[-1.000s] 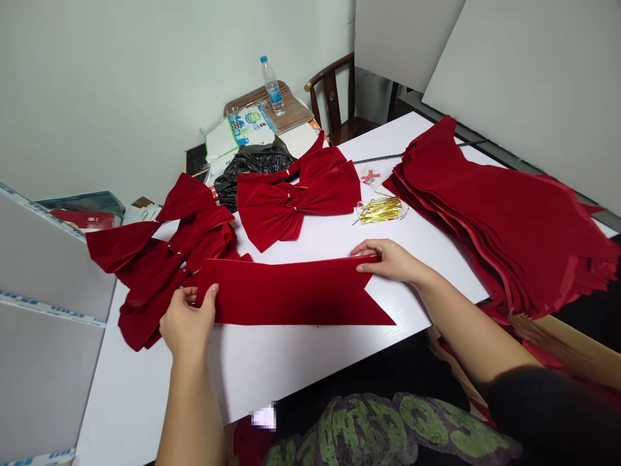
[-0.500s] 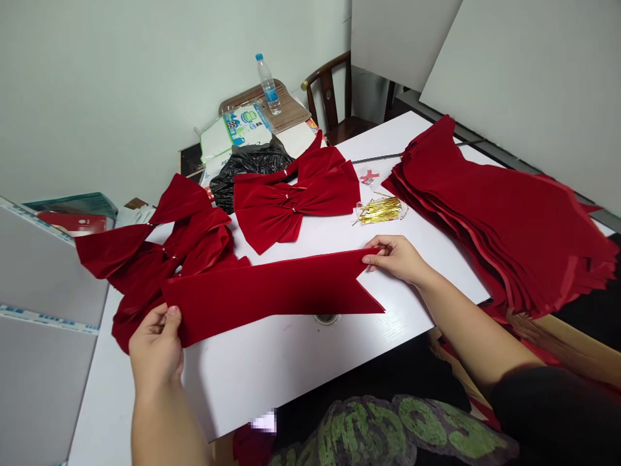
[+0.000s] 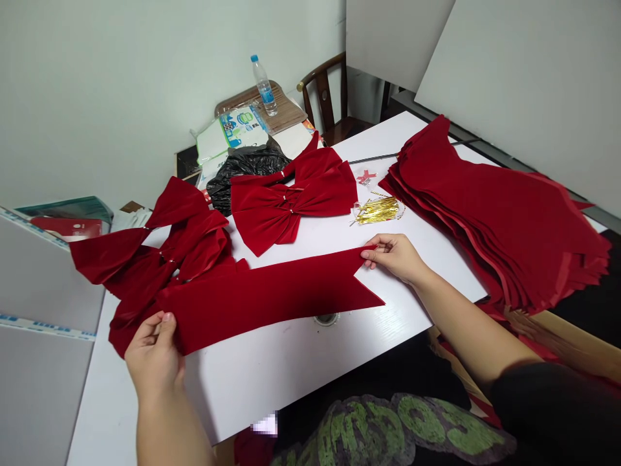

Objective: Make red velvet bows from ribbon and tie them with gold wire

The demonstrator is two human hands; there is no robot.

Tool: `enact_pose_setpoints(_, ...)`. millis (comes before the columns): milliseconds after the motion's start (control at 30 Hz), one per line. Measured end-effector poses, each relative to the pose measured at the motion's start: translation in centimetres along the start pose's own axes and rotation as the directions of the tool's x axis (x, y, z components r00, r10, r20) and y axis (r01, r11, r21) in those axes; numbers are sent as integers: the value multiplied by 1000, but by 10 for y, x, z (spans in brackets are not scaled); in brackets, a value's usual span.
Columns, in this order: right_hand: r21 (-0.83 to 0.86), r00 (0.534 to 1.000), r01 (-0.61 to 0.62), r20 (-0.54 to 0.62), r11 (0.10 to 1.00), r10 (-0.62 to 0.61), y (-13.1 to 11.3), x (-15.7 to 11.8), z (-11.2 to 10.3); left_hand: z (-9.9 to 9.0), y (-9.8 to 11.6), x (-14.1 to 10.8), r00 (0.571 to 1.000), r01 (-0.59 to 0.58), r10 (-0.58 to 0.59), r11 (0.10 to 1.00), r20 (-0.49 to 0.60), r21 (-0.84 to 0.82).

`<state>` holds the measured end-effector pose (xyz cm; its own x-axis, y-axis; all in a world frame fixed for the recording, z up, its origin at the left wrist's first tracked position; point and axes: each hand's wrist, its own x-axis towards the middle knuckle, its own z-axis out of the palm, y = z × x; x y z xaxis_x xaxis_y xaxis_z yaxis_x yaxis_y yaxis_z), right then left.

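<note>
A long strip of red velvet fabric (image 3: 272,291) stretches between my two hands above the white table (image 3: 272,362). My left hand (image 3: 158,353) pinches its left end between thumb and fingers. At the other end, my right hand (image 3: 392,257) grips the upper point of a V-shaped notch; the lower point hangs free. Behind the strip lie gathered red bows (image 3: 294,207), tied at their middles. More red bows (image 3: 179,236) are heaped on the left, partly covered by the strip. A bundle of gold twist ties (image 3: 378,210) rests beyond my right hand.
A thick stack of red velvet pieces (image 3: 504,213) overhangs the table's right side. Behind the bows sits a black plastic bag (image 3: 247,168). A water bottle (image 3: 264,90) stands on a brown tray (image 3: 291,116) farther back, beside a wooden chair (image 3: 327,97).
My left hand has lowered slightly and shifted a little left, with the strip's left end tipping down. My right hand keeps its grip almost in place. The view has shifted slightly.
</note>
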<state>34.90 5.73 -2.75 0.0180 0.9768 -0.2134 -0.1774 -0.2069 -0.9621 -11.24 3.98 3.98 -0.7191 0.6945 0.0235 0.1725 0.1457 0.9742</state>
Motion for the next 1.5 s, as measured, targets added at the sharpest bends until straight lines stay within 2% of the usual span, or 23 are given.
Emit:
enact_pose_setpoints(133,21,999,-36,-9,999,37,-1,-1,1,-3,-4,2,1000,-11,12,999,-4,54)
enact_pose_setpoints(300,83,998,-61,-28,995,64,-2,-1,3,-8,-11,3,1000,30,-30,1000,9,9)
enact_pose_setpoints(533,88,997,-61,-31,994,64,-2,-2,5,-11,-16,5,999,33,-33,999,26,18)
enact_pose_setpoints(800,114,997,-65,-35,991,69,0,-1,4,-13,-19,4,996,93,-92,996,10,-8)
enact_pose_setpoints(967,125,997,-56,-43,991,62,0,-1,5,-12,-15,2,993,114,-113,993,16,-35)
enact_pose_setpoints(1167,138,997,-43,-56,989,51,1,0,6,-6,-7,-3,983,160,-171,975,-60,-153)
enact_pose_setpoints(1267,142,997,-35,-58,989,44,2,0,6,-6,-6,-4,981,179,-187,971,-42,-156)
enact_pose_setpoints(1500,147,997,-58,-51,987,66,-1,-1,7,-14,-12,-3,995,99,-98,993,18,-63)
